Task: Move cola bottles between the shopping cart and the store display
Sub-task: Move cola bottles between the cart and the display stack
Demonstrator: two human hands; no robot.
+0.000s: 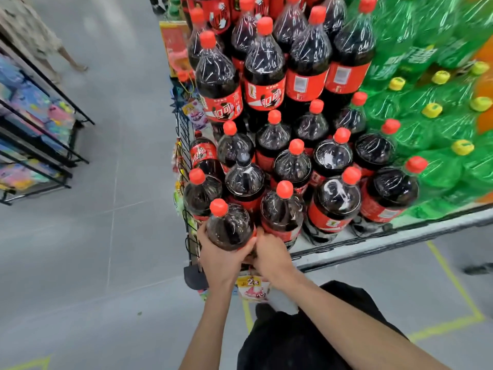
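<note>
Both hands clamp one cola bottle [229,227] at lower centre of the frame: left hand [220,256], right hand [269,253]. It sits at the display [373,244] corner. Keep it upright and support its base.

Bright overhead light glints off the cola bottles [264,68]; wide-angle edges bend and blur softly

The cola bottle [230,225] at six o'clock is near-black with a red cap and a red label. The stacked bottles [266,73] at twelve o'clock match, their red labels carrying white lettering. At three o'clock the green bottles [437,124] wear yellow caps. The floor [106,236] is grey, with yellow lines [453,284] at four o'clock.
</note>
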